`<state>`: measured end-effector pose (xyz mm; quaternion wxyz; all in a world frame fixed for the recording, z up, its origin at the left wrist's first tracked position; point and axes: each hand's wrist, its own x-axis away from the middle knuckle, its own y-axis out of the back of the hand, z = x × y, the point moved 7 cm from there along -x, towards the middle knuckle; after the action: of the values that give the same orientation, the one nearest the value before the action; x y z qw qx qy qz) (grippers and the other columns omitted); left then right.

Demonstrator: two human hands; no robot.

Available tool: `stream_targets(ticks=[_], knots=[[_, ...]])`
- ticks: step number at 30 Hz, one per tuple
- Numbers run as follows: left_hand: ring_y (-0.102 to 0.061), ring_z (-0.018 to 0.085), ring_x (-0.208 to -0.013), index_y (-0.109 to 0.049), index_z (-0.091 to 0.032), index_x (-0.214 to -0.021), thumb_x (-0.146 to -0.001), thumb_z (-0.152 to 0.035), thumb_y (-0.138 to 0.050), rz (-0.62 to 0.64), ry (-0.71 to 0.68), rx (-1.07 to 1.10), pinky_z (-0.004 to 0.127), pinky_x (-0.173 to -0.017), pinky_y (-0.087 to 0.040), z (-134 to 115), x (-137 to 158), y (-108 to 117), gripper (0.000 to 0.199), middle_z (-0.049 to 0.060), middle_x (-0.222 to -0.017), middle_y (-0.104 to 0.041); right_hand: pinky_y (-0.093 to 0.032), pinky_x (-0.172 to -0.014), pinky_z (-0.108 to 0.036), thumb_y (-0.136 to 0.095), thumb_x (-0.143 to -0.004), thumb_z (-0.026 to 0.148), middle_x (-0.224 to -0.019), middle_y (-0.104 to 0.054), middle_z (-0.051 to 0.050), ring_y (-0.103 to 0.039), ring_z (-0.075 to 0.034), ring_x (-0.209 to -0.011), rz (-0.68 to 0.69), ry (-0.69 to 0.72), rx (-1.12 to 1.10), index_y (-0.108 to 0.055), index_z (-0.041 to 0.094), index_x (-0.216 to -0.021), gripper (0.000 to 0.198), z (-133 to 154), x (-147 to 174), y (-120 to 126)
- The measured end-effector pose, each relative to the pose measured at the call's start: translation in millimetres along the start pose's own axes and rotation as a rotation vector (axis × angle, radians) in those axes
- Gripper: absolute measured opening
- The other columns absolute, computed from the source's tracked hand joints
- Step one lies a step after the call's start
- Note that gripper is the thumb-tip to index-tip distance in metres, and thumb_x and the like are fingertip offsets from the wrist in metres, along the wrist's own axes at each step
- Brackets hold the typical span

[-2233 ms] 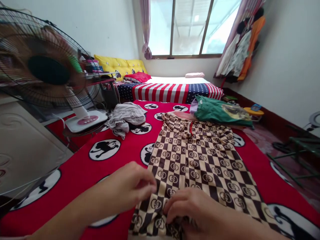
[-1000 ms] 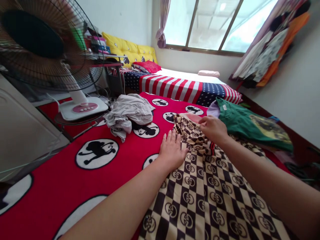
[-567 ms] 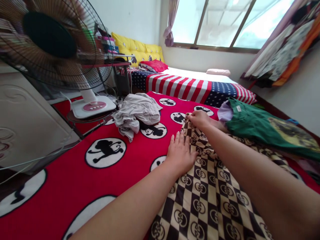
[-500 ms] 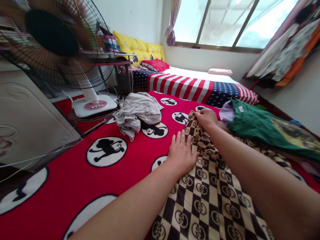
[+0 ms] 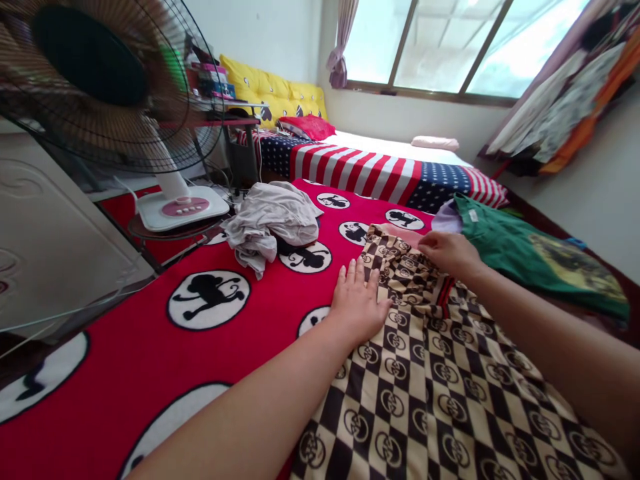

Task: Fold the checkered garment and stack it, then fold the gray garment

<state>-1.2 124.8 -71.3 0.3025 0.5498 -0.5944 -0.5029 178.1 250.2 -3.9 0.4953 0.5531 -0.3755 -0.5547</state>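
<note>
A brown-and-beige checkered garment (image 5: 400,400) with a gathered, elastic-looking top edge and a short red-and-black striped trim lies spread on the red blanket (image 5: 270,320). My left hand (image 5: 359,303) rests flat on its left edge, fingers stretched out and partly over the blanket. Pinched between the fingers of my right hand (image 5: 449,253) is the gathered top edge, at its right part. A strip of pink cloth (image 5: 400,233) shows just beyond that edge. Past my right hand lies a green shirt (image 5: 540,257) with a yellowish print, and a lilac cloth (image 5: 447,219) at its left end.
A crumpled light grey cloth (image 5: 277,220) lies on the blanket ahead to the left. A running fan (image 5: 183,205) stands on a stool at the left. Farther back is a bed with a flag-patterned cover (image 5: 355,167). Clothes (image 5: 575,107) hang at the far right.
My right hand has moved right along the garment's top edge, spreading the cloth wider and showing the striped trim. My left hand stays flat in place. The view has shifted slightly.
</note>
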Motion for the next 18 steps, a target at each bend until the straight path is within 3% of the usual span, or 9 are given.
stream_targets(ticks=[4, 7, 10, 16, 18], knots=[[-0.016, 0.034, -0.145, -0.039, -0.014, -0.146, -0.092, -0.054, -0.039, 0.011, -0.002, 0.002, 0.049, -0.118, -0.013, 0, 0, -1, 0.068, 0.019, -0.157, -0.021, -0.038, -0.058, -0.029, -0.059, -0.078, 0.049, -0.092, -0.071, -0.004, -0.063, -0.024, -0.084, 0.192, -0.018, 0.109, -0.076, 0.027, -0.088, 0.029, -29, 29, -13], [-0.017, 0.033, -0.145, -0.039, -0.014, -0.146, -0.091, -0.055, -0.039, 0.006, -0.008, 0.005, 0.049, -0.118, -0.013, 1, -2, -3, 0.068, 0.019, -0.157, -0.021, -0.04, -0.061, -0.029, -0.059, -0.078, 0.054, -0.092, -0.068, -0.005, -0.062, -0.022, -0.083, 0.112, 0.005, 0.061, -0.075, 0.025, -0.086, 0.034, -31, 43, -16], [-0.016, 0.033, -0.146, -0.037, -0.015, -0.147, -0.092, -0.055, -0.039, 0.006, -0.016, 0.009, 0.05, -0.118, -0.012, 1, -2, -4, 0.068, 0.018, -0.158, -0.02, -0.04, -0.061, -0.028, -0.06, -0.078, 0.047, -0.094, -0.065, -0.006, -0.061, -0.02, -0.08, 0.012, 0.061, 0.056, -0.073, 0.023, -0.079, 0.028, -23, 53, -15], [0.001, 0.034, -0.147, -0.034, -0.027, -0.148, -0.091, -0.052, -0.045, -0.051, -0.079, 0.036, 0.056, -0.117, -0.012, -1, 2, 1, 0.064, 0.006, -0.161, -0.01, -0.039, -0.061, -0.03, -0.064, -0.075, 0.035, -0.084, -0.07, -0.003, -0.063, -0.022, -0.075, 0.022, 0.032, 0.016, -0.073, 0.025, -0.08, 0.014, -32, 62, -6], [0.003, 0.032, -0.147, -0.034, -0.03, -0.148, -0.092, -0.053, -0.043, -0.069, -0.137, 0.033, 0.058, -0.116, -0.01, -4, 3, 3, 0.061, 0.003, -0.161, -0.012, -0.04, -0.06, -0.031, -0.064, -0.075, 0.035, -0.078, -0.071, -0.003, -0.063, -0.023, -0.073, 0.004, 0.021, 0.0, -0.074, 0.027, -0.078, 0.013, -41, 61, 1]])
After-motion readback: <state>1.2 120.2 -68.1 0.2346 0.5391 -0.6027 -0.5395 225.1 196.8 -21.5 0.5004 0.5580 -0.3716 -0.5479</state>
